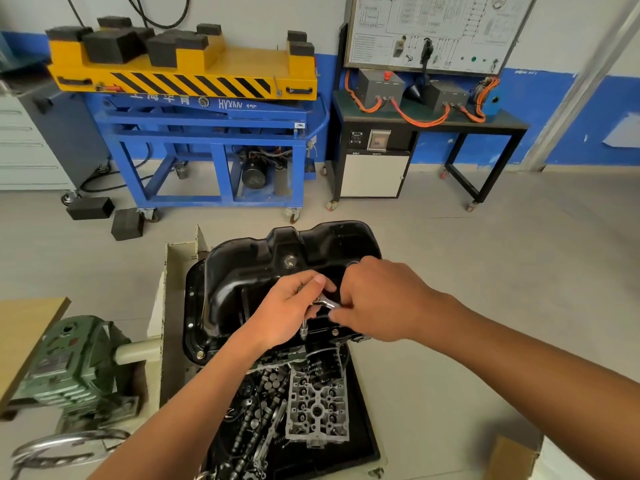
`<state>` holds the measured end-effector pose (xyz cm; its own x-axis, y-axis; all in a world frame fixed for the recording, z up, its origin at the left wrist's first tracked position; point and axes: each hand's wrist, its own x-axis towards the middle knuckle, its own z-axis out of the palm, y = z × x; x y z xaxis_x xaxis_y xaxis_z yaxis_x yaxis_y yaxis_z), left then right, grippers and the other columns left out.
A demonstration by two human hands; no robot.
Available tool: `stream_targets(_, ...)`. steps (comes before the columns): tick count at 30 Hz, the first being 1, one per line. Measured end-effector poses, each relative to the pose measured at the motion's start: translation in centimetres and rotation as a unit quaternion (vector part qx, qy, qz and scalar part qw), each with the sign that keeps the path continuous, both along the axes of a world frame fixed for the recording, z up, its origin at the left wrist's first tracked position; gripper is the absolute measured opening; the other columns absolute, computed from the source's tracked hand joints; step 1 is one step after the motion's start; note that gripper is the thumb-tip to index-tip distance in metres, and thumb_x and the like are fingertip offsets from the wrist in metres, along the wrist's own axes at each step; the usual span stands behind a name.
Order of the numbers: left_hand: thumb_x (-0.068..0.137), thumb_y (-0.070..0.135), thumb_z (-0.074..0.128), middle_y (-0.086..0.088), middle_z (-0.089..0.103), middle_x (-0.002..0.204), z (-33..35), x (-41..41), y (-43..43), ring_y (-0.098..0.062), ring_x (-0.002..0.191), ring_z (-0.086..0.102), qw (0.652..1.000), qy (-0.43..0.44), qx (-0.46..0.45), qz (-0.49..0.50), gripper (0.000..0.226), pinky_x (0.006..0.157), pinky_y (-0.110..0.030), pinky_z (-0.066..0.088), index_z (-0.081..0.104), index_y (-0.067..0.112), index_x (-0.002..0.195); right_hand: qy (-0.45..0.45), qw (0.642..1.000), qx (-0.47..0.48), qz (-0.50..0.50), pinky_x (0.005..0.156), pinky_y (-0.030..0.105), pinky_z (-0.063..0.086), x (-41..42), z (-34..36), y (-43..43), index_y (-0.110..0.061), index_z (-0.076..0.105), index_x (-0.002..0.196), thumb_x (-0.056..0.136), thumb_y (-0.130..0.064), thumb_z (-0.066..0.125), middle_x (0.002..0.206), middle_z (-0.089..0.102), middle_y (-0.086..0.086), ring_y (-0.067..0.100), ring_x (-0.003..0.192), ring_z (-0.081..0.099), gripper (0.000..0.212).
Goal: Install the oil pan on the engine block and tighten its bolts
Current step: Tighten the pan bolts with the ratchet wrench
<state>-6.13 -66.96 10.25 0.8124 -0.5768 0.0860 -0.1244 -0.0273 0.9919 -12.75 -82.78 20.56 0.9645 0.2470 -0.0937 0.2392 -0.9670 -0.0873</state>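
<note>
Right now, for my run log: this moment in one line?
oil pan in place | left hand holds ratchet | right hand grips its handle

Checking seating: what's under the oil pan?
Under the oil pan, at its near flange: engine block and the black oil filter. The pan, left hand and right hand on the ratchet hide the rest.

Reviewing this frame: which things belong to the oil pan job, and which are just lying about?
In the job: oil pan, ratchet wrench gripped by left hand and right hand, flange bolt.
Lying about: green gearbox, yellow lift table, loose rubber blocks, tray of engine parts, wiring board.
</note>
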Motion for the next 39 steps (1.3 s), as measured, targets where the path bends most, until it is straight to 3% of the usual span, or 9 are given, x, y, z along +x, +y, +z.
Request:
stream_targets(2, 0.104, 0.032, 0.046, -0.024, 0.051, 0.07, 0.1, -0.1, -0.2, -0.023, 0.067, 0.049, 1.0, -0.006, -0.01, -0.006, 0.032, 0.067, -0.032, 0.043, 0.073, 0.027, 0.089, 0.031, 0.999, 0.029, 0.016, 0.049, 0.025, 0.032, -0.8, -0.2, 1.1, -0.022, 0.041, 0.052, 0.088, -0.048, 0.064, 0.052, 0.043, -0.008, 0.008, 0.048, 0.041, 0.049)
stream_targets(5, 0.098, 0.037, 0.049, -0.006, 0.067, 0.078, 0.2, -0.2, -0.3, -0.017, 0.075, 0.061, 1.0, 0.002, -0.019, -0.014, 0.028, 0.073, -0.029, 0.048, 0.074, 0.028, 0.088, 0.068, 0.994, 0.084, 0.032, 0.051, 0.027, 0.038, -1.9, -1.1, 3.3, -0.023, 0.046, 0.05, 0.086, -0.055, 0.062, 0.05, 0.044, -0.009, 0.006, 0.046, 0.04, 0.051)
stream_targets(10, 0.099, 0.043, 0.048, -0.006, 0.061, 0.072, 0.1, 0.1, 0.3, -0.021, 0.067, 0.056, 0.998, 0.044, -0.02, -0.031, 0.034, 0.065, -0.028, 0.047, 0.073, 0.019, 0.098, 0.04, 0.992, 0.12, 0.016, 0.06, 0.032, 0.048, -2.3, -2.1, 5.3, -0.026, 0.045, 0.053, 0.087, -0.062, 0.059, 0.056, 0.045, -0.007, 0.008, 0.052, 0.042, 0.051)
stream_targets(13, 0.099, 0.041, 0.045, 0.0, 0.053, 0.065, 0.1, 0.1, 0.3, -0.01, 0.06, 0.051, 0.996, 0.075, -0.032, -0.032, 0.037, 0.062, -0.021, 0.043, 0.073, 0.017, 0.09, 0.061, 0.99, 0.127, 0.01, 0.054, 0.03, 0.042, -2.3, -2.3, 5.1, -0.023, 0.046, 0.053, 0.088, -0.061, 0.059, 0.053, 0.045, -0.007, 0.009, 0.049, 0.043, 0.053)
stream_targets(17, 0.095, 0.034, 0.05, -0.016, 0.047, 0.069, -0.2, 0.0, 0.0, -0.019, 0.06, 0.045, 0.989, 0.128, -0.071, -0.034, 0.032, 0.063, -0.031, 0.035, 0.071, 0.012, 0.087, 0.145, 0.979, 0.14, 0.009, 0.048, 0.029, 0.035, -1.9, -2.1, 3.6, -0.024, 0.043, 0.05, 0.084, -0.056, 0.068, 0.038, 0.045, -0.008, 0.006, 0.037, 0.045, 0.053)
stream_targets(24, 0.096, 0.035, 0.048, 0.004, 0.037, 0.053, -0.6, 0.1, 0.1, -0.011, 0.052, 0.032, 0.988, 0.133, -0.063, -0.056, 0.032, 0.052, -0.023, 0.028, 0.074, 0.016, 0.093, 0.239, 0.966, 0.099, -0.012, 0.046, 0.014, 0.037, 0.1, -0.6, -0.7, -0.006, 0.076, 0.074, 0.081, -0.042, 0.078, 0.057, 0.059, 0.003, 0.01, 0.048, 0.045, 0.037)
stream_targets(28, 0.096, 0.037, 0.047, 0.011, 0.041, 0.053, -0.7, 0.1, -0.4, -0.007, 0.049, 0.034, 0.989, 0.125, -0.05, -0.057, 0.034, 0.053, -0.019, 0.03, 0.075, 0.019, 0.096, 0.142, 0.988, 0.013, -0.056, 0.059, 0.03, 0.05, 1.3, 0.2, -2.3, -0.017, 0.077, 0.075, 0.08, -0.037, 0.078, 0.064, 0.069, -0.001, 0.014, 0.059, 0.062, 0.02)
stream_targets(32, 0.098, 0.034, 0.043, 0.008, 0.035, 0.053, -0.7, 0.3, -0.5, -0.01, 0.048, 0.027, 0.984, 0.132, -0.068, -0.097, 0.039, 0.051, -0.018, 0.03, 0.067, 0.007, 0.112, 0.026, 0.999, -0.016, -0.041, 0.054, 0.028, 0.041, 2.5, 0.1, -2.2, -0.022, 0.075, 0.086, 0.085, -0.024, 0.072, 0.076, 0.065, -0.001, 0.021, 0.069, 0.062, 0.003)
stream_targets(39, 0.1, 0.053, 0.04, 0.01, 0.029, 0.053, -0.6, -0.1, -0.8, -0.014, 0.052, 0.021, 0.984, 0.107, -0.032, -0.141, 0.054, 0.057, -0.019, 0.028, 0.059, 0.017, 0.136, -0.045, 0.999, -0.013, 0.019, 0.07, 0.04, 0.054, 3.7, -0.3, -1.6, -0.019, 0.068, 0.088, 0.091, -0.027, 0.064, 0.092, 0.066, -0.001, 0.023, 0.083, 0.062, 0.009)
